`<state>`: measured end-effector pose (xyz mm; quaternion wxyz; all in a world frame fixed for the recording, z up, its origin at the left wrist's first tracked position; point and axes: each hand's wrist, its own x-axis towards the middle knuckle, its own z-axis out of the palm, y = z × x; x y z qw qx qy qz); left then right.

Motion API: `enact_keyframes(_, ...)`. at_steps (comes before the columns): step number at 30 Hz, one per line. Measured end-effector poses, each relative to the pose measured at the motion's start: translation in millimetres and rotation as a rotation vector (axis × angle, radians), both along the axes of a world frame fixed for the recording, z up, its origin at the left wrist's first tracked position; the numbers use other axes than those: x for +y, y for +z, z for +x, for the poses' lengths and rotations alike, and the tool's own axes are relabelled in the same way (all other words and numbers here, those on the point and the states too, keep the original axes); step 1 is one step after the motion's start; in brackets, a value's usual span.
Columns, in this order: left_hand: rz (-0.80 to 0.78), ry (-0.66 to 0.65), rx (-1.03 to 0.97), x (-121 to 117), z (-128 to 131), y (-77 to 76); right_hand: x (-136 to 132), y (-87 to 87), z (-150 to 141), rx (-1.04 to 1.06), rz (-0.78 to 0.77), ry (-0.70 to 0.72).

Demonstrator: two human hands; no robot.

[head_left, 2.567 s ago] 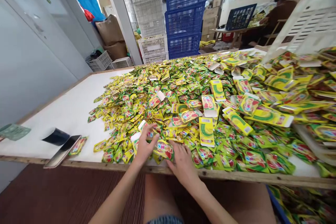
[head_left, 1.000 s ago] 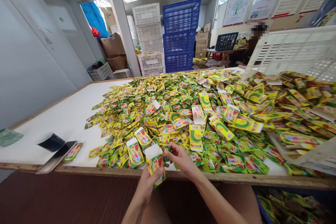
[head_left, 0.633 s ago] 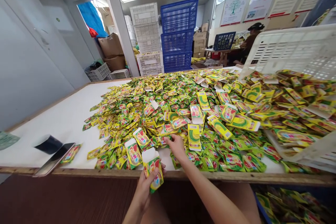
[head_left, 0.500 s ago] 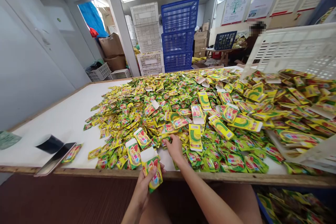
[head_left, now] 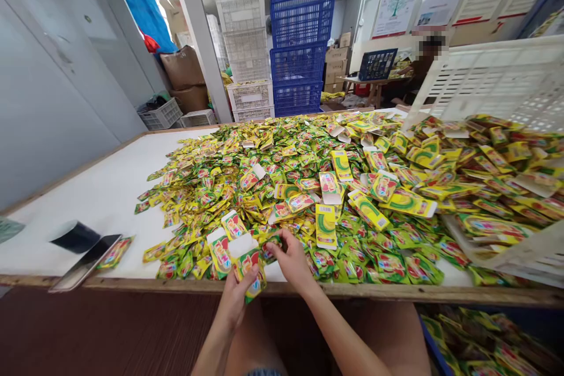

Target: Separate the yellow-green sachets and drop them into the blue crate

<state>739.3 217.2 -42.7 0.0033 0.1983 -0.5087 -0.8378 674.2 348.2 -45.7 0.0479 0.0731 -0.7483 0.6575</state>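
Observation:
My left hand point(head_left: 238, 292) grips a small yellow-green printed carton point(head_left: 250, 264) at the table's front edge, its white top flap standing up. Close to the carton's right side, my right hand point(head_left: 291, 258) pinches a small green candy packet point(head_left: 274, 243) between thumb and fingers. Two more cartons, a left one point(head_left: 219, 254) and an upper one point(head_left: 233, 225), lie just beyond my left hand. A wide heap of small green and yellow packets point(head_left: 207, 182) spreads behind both hands. Several flat cartons, among them a yellow one point(head_left: 326, 226), rest on the heap.
A phone point(head_left: 88, 261) and a dark cylinder point(head_left: 76, 236) sit at the left front. At the right, a tipped white crate point(head_left: 480, 85) spills cartons. A blue bin point(head_left: 434, 343) with packets stands below the edge. Stacked crates point(head_left: 302, 23) and a seated person point(head_left: 420, 67) are farther back.
My right hand has lifted from the heap and moved slightly left, bringing a packet close to the carton. My left hand has shifted a little left and up with the carton.

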Motion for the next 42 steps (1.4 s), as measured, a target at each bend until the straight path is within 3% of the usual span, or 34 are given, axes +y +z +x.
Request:
enact_keyframes(2,0.024,-0.045,0.013,5.2,0.5,6.1,5.7,3.9,13.3,-0.018,-0.104,0.043)
enact_keyframes(10,0.023,-0.186,0.020,21.3,9.7,11.7,17.9,-6.5,28.6,-0.078,-0.224,-0.159)
enact_keyframes(15,-0.129,-0.435,0.010,20.6,9.5,10.7,37.0,27.1,33.0,0.037,-0.302,-0.174)
enact_keyframes(17,-0.172,-0.507,0.029,25.1,9.8,11.7,41.5,43.6,34.0,0.116,-0.235,-0.061)
enact_keyframes(20,-0.219,-0.575,0.067,31.6,11.1,14.5,46.3,58.9,32.4,0.202,-0.016,0.116)
enact_keyframes(26,-0.239,-0.675,0.056,29.5,14.1,22.7,59.4,63.8,24.7,0.313,0.280,0.260)
enact_keyframes(30,-0.200,-0.743,0.006,28.2,13.4,26.7,61.4,64.7,27.2,0.362,0.302,0.293)
enact_keyframes(37,-0.248,-0.699,-0.027,31.9,13.8,23.5,68.9,71.5,32.8,0.372,0.367,0.349)
enact_keyframes(42,-0.218,-0.708,-0.038,35.3,16.7,27.1,81.7,81.5,29.9,0.291,0.324,0.424)
